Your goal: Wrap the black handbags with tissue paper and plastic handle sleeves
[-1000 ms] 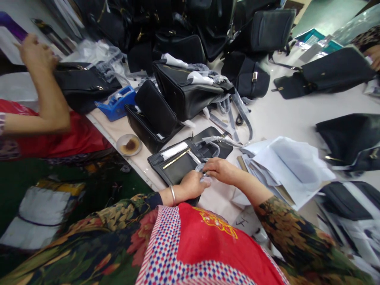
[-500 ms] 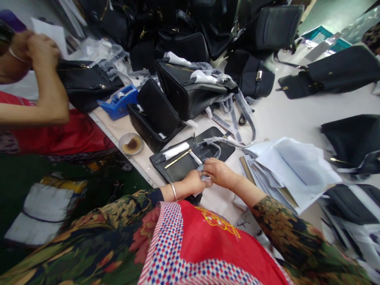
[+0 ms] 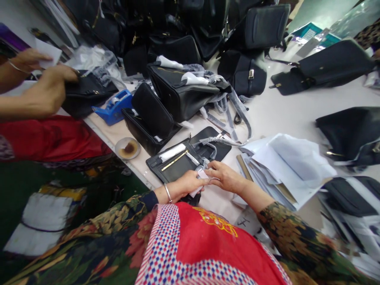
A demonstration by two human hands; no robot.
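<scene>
Both hands meet at the near edge of a black bag (image 3: 175,168) with a gold zipper, lying flat on the table. My left hand (image 3: 191,183) is closed on a small white slip of paper (image 3: 202,174), by a strap end wrapped in clear plastic. My right hand (image 3: 224,176) has its fingertips pressed at the same slip from the right. What lies under the fingers is partly hidden. The plastic-wrapped strap (image 3: 212,141) runs across the bag's black flap (image 3: 218,152).
Black bags (image 3: 184,91) with wrapped handles stand behind. A blue tape dispenser (image 3: 114,107) and a small round dish (image 3: 127,148) are on the left. White paper sheets (image 3: 291,162) are stacked right. A co-worker's hands (image 3: 56,85) are at another bag on the far left.
My hands have parted slightly, and the white slip shows between them. The co-worker's hands have come down and apart, one reaching to a black bag. The view has shifted a little.
</scene>
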